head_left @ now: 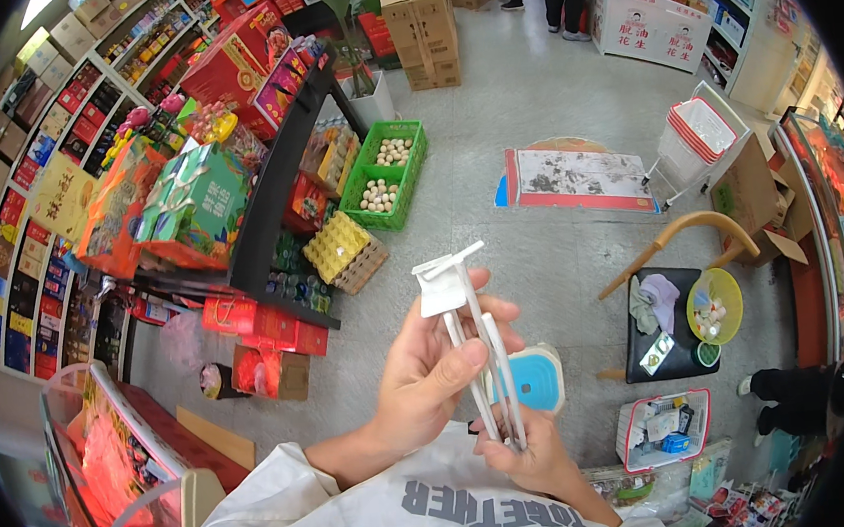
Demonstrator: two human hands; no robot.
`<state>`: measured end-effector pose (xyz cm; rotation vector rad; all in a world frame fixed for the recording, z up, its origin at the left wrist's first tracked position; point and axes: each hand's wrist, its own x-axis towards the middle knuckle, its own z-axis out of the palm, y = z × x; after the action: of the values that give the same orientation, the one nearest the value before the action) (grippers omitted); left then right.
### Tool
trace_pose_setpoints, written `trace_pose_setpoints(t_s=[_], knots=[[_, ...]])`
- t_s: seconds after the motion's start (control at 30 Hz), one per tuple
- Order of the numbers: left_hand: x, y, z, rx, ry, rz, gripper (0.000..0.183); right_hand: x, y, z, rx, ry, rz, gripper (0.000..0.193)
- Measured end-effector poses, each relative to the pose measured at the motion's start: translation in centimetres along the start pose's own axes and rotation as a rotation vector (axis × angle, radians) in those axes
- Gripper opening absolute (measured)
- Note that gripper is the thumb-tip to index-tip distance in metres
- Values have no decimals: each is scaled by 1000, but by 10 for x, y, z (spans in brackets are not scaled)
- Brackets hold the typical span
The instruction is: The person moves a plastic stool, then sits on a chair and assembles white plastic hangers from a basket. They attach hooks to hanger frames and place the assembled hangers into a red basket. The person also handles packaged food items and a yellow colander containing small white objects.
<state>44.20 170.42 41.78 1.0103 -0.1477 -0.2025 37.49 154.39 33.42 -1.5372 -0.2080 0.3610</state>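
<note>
In front of my body I hold a white piece with a small flat plate and several long thin bars (442, 292); it looks like a folding stand, but I cannot tell its exact kind. My left hand (421, 369) grips it around the upper middle, thumb pressed across the bars. Lower down, my right hand (536, 454) closes on the bottom ends of the bars. The bars stand nearly upright and lean slightly. Beyond them, a stool with a blue top (533, 379) shows on the floor, partly covered by my hands.
To the right are a black-seated chair (661, 293) with cloths and a yellow basket (715, 303), and a white basket (663, 433) of small goods. Green egg crates (402, 155) and yellow egg trays (346, 250) lie at left beside a laden black table (267, 217). A floor mat (580, 174) lies ahead.
</note>
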Motion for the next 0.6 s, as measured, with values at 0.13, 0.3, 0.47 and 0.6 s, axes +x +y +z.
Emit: trace_pose_setpoints(t_s=[0.13,0.3,0.47,0.6], knots=[[55,23,-73,30,-1,6,73,87,2,34,-34,41,20,30],[127,78,-157,81,34,97,74,208,-27,75,-79,33,23,25],[174,103,-211,130,88,260,70,294,-38,84,-163,-13,-64,21],[223,91,-226,124,83,203,70,336,-27,67,-228,64,-69,19]])
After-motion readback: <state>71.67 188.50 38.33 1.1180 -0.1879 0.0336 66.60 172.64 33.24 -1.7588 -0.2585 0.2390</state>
